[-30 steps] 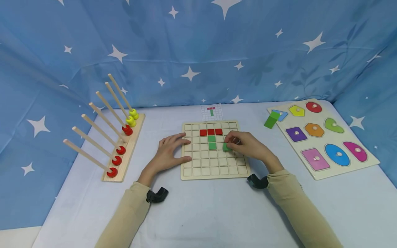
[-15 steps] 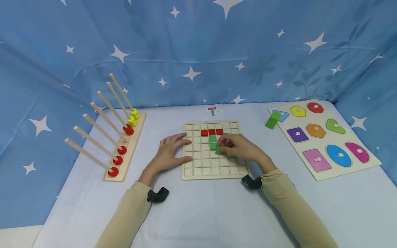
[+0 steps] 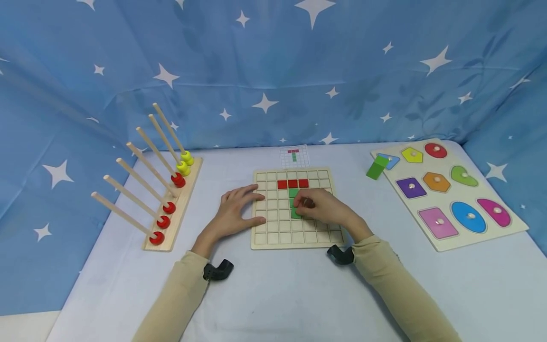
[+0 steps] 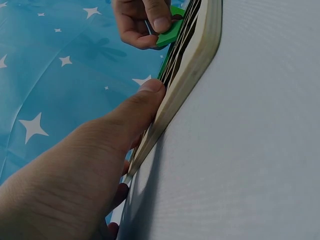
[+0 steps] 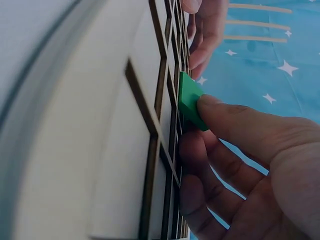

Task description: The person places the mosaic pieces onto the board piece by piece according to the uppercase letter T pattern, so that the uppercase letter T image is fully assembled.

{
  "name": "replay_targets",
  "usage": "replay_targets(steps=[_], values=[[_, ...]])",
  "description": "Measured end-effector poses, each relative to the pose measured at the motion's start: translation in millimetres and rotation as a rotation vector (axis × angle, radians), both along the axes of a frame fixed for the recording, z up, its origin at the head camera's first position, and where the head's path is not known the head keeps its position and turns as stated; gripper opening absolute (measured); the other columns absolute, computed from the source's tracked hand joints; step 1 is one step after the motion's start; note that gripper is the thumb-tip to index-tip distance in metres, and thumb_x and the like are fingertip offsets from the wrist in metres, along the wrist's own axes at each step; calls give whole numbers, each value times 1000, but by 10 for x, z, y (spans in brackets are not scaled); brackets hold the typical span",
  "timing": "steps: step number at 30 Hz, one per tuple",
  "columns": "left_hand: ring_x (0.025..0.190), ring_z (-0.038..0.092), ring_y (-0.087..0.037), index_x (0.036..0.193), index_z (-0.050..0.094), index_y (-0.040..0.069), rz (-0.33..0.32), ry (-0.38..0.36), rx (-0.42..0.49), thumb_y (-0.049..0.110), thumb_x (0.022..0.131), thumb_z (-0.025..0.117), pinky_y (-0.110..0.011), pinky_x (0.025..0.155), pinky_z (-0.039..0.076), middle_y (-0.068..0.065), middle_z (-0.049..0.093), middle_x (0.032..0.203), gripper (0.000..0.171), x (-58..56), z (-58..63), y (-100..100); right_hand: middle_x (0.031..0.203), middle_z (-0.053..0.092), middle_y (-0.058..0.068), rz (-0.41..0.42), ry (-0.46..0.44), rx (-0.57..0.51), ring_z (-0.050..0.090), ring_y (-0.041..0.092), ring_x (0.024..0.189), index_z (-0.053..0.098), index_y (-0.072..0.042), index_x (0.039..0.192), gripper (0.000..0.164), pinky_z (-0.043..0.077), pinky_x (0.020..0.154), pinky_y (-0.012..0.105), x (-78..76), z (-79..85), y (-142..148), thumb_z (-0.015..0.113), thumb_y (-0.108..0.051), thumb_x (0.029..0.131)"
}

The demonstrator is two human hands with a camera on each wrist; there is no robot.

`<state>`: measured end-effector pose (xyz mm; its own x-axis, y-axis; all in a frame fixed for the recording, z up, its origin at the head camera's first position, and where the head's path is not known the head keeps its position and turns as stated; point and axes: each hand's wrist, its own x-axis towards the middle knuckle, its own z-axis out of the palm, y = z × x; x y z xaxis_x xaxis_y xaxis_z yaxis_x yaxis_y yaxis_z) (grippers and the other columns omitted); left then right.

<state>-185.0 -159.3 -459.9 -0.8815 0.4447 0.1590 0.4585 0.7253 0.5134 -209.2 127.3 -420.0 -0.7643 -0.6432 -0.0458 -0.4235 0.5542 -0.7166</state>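
A wooden grid board [image 3: 273, 240] lies on the table with three red square tiles [image 3: 292, 183] in a row. Below the middle red one, green tiles [image 3: 293, 193] run down a column. My right hand [image 3: 325, 207] pinches a green square tile [image 5: 190, 102] between thumb and fingers, low over the board at the bottom of that column; it is tilted against the grid in the right wrist view. My left hand [image 3: 234, 209] rests at the board's left edge, fingers spread and thumb [image 4: 150, 87] touching the rim.
A pattern card [image 3: 294, 156] lies behind the board. At left stands a wooden peg rack [image 3: 179, 213] with red and yellow beads. To the right are a shape puzzle board [image 3: 436, 202] with knobbed pieces and a green block [image 3: 378, 167] at its corner.
My right hand has carried the green tile leftward across the board to the column below the other green tiles. The left hand has stayed at the board's edge.
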Motion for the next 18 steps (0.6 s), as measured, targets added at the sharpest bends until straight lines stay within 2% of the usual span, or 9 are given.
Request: replay_targets(steps=[9,18], values=[[138,30,-26,130,53,31,5,-3,-1,54,79,69,-54,107,16,1,34,152,59,-4,-24,-4,90,61,-2,36,100,42,52,11,76,68,-13,97,9,45,70,27,9,-25,-22,67,-15,88],[139,29,-27,131,52,31,6,8,-5,55,79,68,-56,108,15,1,33,152,60,-10,-42,-11,89,64,-5,1,71,24,56,10,78,65,-15,100,9,48,71,27,-5,-44,9,62,-17,92]])
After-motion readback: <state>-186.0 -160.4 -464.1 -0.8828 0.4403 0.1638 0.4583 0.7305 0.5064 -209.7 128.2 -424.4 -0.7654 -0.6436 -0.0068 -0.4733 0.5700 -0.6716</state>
